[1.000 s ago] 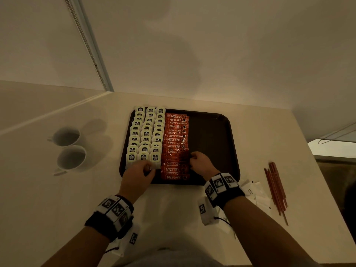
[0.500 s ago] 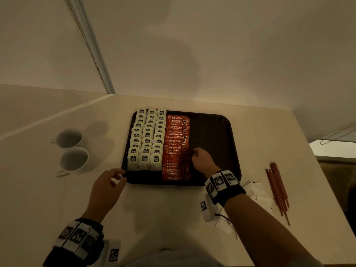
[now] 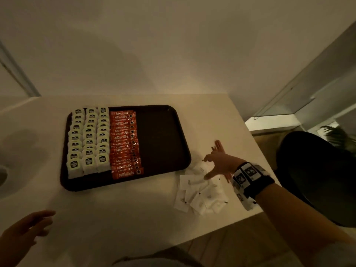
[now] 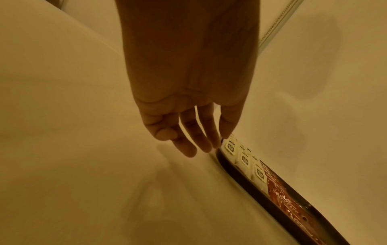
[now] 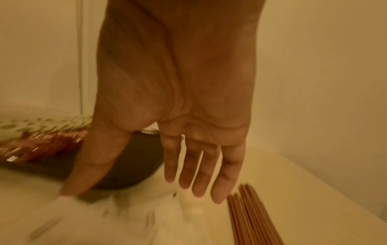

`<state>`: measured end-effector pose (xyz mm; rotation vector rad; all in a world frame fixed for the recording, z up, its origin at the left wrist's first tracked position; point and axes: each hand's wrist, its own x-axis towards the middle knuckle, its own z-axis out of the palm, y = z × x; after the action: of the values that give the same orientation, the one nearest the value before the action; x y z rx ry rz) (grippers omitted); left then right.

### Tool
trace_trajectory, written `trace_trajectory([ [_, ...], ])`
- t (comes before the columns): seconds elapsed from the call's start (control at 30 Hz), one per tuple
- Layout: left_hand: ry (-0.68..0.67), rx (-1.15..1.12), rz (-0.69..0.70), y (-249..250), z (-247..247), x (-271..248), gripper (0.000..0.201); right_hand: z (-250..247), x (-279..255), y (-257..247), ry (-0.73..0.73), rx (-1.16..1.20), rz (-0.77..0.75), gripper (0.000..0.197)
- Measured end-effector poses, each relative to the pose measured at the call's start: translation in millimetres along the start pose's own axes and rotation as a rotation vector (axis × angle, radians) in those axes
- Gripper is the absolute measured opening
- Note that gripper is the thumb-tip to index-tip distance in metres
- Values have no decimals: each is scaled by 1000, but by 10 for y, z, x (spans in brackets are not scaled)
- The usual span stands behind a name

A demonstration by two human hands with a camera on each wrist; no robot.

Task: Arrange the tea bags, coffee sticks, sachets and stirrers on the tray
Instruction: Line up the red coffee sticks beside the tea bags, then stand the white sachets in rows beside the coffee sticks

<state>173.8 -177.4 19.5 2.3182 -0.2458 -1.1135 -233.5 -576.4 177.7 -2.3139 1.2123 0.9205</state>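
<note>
A dark brown tray (image 3: pixel 161 141) lies on the pale table. On it are three columns of white tea bags (image 3: pixel 88 141) and a row of red coffee sticks (image 3: pixel 125 143); its right half is bare. White sachets (image 3: pixel 200 191) lie in a loose pile right of the tray. My right hand (image 3: pixel 211 167) hovers over them, fingers (image 5: pixel 201 174) straight and spread, holding nothing. It covers most of the reddish stirrers (image 3: pixel 218 145), which show beside it in the wrist view (image 5: pixel 251 215). My left hand (image 3: pixel 38 224) floats over the table front left of the tray, fingers (image 4: pixel 201 137) relaxed and empty.
The table ends close behind the sachets at the front right, with wooden floor below. A dark round seat (image 3: pixel 308 174) stands to the right of the table. A cup's rim (image 3: pixel 2 174) shows at the far left edge. A wall rises behind the tray.
My left hand has drawn back from the tea bags to the table's front left. My right hand left the coffee sticks and moved right, off the tray, over the sachets. The head view swung right.
</note>
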Motion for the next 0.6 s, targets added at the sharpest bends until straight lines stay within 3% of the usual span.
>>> trace_trajectory([
  [0.1,-47,138,69,-327,-15,324,20,354,-109,-33,27,6,-44,102],
  [0.23,-53,-33,156,384,168,-503,18,689,-97,-87,40,62,24,131],
  [0.33,-74,-47,261,606,257,-804,18,855,-44,-141,129,236,112,134],
  [0.43,-110,-2,371,776,410,-934,20,1057,3,-253,173,261,137,129],
  [0.6,-250,235,683,1189,869,-1100,23,1254,37,-518,194,325,130,126],
])
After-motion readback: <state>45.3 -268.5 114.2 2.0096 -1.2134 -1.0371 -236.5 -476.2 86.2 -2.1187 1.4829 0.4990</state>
